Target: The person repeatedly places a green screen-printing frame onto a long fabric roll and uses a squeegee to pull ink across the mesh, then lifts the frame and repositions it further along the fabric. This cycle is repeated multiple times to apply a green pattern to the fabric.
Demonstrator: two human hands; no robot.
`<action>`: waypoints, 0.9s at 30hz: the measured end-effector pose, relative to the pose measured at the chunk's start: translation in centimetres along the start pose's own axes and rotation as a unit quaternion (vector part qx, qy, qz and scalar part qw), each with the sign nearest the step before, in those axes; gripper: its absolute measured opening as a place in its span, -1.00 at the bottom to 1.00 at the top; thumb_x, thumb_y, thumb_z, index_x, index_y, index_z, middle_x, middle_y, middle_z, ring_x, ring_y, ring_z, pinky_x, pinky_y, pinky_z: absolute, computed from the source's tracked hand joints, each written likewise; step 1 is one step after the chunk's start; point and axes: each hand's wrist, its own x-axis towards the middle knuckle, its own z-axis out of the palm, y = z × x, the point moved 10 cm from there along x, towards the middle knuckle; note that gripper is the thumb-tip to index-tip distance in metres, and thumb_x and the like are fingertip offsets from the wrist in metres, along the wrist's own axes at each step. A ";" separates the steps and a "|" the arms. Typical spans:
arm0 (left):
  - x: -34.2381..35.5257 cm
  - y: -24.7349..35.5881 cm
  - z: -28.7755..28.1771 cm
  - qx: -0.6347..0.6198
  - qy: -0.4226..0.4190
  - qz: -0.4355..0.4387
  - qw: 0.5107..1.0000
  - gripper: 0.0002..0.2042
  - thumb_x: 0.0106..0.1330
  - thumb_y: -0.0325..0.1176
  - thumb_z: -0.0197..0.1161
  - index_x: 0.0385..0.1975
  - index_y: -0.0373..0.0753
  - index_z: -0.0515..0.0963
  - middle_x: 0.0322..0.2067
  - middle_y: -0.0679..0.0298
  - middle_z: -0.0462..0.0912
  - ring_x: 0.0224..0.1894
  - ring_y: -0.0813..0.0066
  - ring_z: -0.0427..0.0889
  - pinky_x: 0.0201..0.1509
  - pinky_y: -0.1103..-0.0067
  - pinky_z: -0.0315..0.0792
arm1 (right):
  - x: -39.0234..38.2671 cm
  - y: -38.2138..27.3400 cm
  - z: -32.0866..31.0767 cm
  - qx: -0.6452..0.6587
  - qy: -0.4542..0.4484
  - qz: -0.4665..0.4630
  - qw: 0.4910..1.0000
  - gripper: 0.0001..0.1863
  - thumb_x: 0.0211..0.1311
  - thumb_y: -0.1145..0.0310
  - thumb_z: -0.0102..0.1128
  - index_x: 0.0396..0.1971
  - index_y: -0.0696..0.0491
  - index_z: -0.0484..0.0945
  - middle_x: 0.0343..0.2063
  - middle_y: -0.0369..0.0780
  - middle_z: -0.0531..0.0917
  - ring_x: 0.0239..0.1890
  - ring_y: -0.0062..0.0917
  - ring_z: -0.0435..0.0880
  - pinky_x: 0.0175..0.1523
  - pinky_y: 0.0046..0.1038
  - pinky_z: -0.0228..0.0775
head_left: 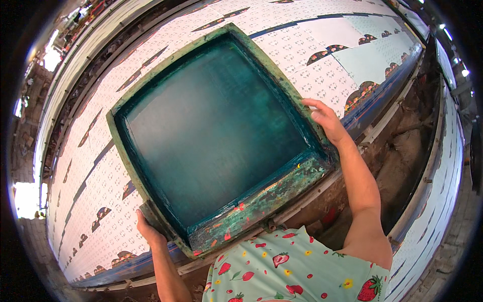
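A person holds a green-rimmed screen-printing frame [261, 204] in both hands over the near edge of a long printing table [372, 106], its broad lower rail reaching past that edge toward the person's strawberry-print garment [282, 267]. The right hand [329, 123] grips the frame's right side above the lower right corner, fingers narrowly bent against the rim, the foremost one stretched forward. The left hand [151, 234] grips the lower left corner; most of its fingers are hidden, so their spread cannot be told. Dark teal mesh [216, 136] fills the frame, and red flecks mark the lower rail. Patterned sheets [287, 48] cover the table to its far edge and run on toward both ends, leaving flat room around the frame. To the right, a brown gap [397, 156] lies between the near edge and more sheets [438, 206]. Whether the frame touches the table cannot be told.
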 end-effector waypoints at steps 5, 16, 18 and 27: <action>1.3 -1.8 -1.2 0.005 0.000 -0.008 1.000 -0.48 0.76 0.03 0.08 0.18 -0.36 0.71 -0.01 0.16 0.82 -0.02 0.32 0.80 0.14 0.38 0.66 | -4.1 -8.3 7.2 -0.362 -0.024 -0.170 0.916 -0.47 0.31 0.24 0.57 0.28 -0.06 0.72 0.33 -0.05 0.66 0.41 -0.07 0.59 0.50 -0.09 0.44; 0.8 -1.0 -0.4 0.143 0.047 0.025 0.988 -0.47 0.77 0.05 0.09 0.00 -0.40 0.71 -0.20 0.21 0.75 -0.19 0.44 0.67 -0.04 0.41 0.58 | -16.3 -11.2 24.0 -0.427 -0.243 -0.288 0.822 -0.50 0.13 0.47 0.46 0.14 -0.01 0.75 0.13 -0.19 0.74 0.26 -0.22 0.71 0.35 -0.12 0.56; 2.2 -2.0 -1.8 0.160 0.076 0.045 0.983 -0.49 0.73 0.04 0.18 -0.20 -0.38 0.69 -0.33 0.27 0.67 -0.27 0.50 0.57 -0.11 0.41 0.52 | -15.9 -12.3 25.9 -0.431 -0.221 -0.296 0.823 -0.51 0.14 0.48 0.41 0.14 0.00 0.75 0.05 -0.20 0.76 0.16 -0.25 0.75 0.24 -0.14 0.58; 2.8 -0.3 -1.5 0.285 0.110 0.151 0.940 -0.38 0.60 0.10 0.26 0.20 -0.47 0.71 0.07 -0.20 0.81 0.16 -0.05 0.77 0.33 0.23 0.54 | -12.8 -12.4 29.8 -0.493 -0.302 -0.174 0.797 -0.57 0.22 0.57 0.32 0.08 -0.08 0.78 -0.09 -0.17 0.81 0.02 -0.09 0.80 0.13 -0.06 0.66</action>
